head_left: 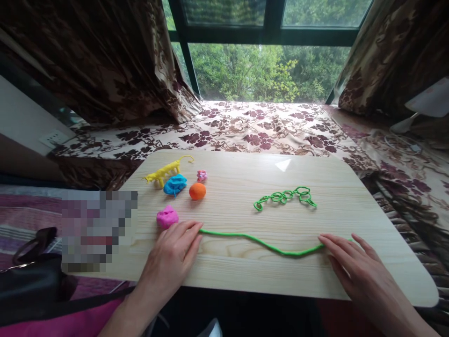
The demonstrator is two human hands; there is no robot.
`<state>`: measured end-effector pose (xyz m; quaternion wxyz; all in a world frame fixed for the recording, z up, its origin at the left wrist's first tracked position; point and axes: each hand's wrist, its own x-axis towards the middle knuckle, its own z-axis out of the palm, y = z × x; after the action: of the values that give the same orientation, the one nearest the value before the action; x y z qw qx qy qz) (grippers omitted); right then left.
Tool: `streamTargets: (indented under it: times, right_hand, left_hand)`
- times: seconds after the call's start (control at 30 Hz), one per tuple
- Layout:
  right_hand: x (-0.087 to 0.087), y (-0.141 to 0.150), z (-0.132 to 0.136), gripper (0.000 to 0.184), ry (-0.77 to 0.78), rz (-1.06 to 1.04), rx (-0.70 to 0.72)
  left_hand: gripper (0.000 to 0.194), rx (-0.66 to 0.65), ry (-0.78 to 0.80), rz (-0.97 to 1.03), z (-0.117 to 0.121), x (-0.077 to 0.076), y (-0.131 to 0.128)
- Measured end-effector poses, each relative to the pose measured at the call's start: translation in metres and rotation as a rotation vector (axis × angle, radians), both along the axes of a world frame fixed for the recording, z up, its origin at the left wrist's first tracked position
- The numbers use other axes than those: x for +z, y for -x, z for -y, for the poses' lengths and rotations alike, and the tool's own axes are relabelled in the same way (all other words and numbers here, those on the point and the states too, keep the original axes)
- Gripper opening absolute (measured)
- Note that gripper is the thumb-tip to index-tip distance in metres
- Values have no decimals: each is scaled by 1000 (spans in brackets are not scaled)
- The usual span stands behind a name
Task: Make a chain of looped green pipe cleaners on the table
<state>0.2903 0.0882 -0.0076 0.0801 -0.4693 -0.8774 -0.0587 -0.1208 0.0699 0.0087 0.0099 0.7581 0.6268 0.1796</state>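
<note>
A long thin green clay rope [261, 242] lies across the near part of a light wooden board [245, 187]. My left hand [171, 257] rests flat on the rope's left end, fingers stretched out. Over at the rope's right end lies my right hand [354, 264], also flat with fingers extended. Beyond the rope sits a chain of green clay loops [285, 196]. Left of it lie a pink clay lump [167, 217], an orange ball [197, 191], a blue lump [174, 184], a yellow clay animal [164, 172] and a small pink piece [201, 175].
The board lies on a floral brown-and-cream cloth [252, 126] before a window with trees outside. Patterned curtains [105, 61] hang at both sides. A black bag [31, 276] lies at the lower left beside a blurred patch.
</note>
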Motion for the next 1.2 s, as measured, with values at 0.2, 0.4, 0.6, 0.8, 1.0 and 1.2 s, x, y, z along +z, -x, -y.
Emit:
streamTargets:
  times: [0.2,0.4,0.6,0.8,1.0,1.2]
  right_hand:
    - [8,2,-7,19,39,-42,-43]
    - [7,-6,-4,24,9,-84,-95]
    - [-8,-12,-6,26,52,-72,-82]
    - [-12,-11,-8,26,54,-78,-61]
    - [-11,-11,-7,25,50,-73,-48]
    - [-15,-19,-8,28,36,-58,-43]
  left_hand:
    - [20,-9,0,-25,-11,-6,-3]
    - [22,-32,-96,-32,-7,0,10]
    - [37,290,-226,-116,29,-4,41]
    - [36,337,-175,-97,29,-12,57]
    - [50,297,-246,-67,-15,5,57]
    - [44,233,-223,-63,-11,4,38]
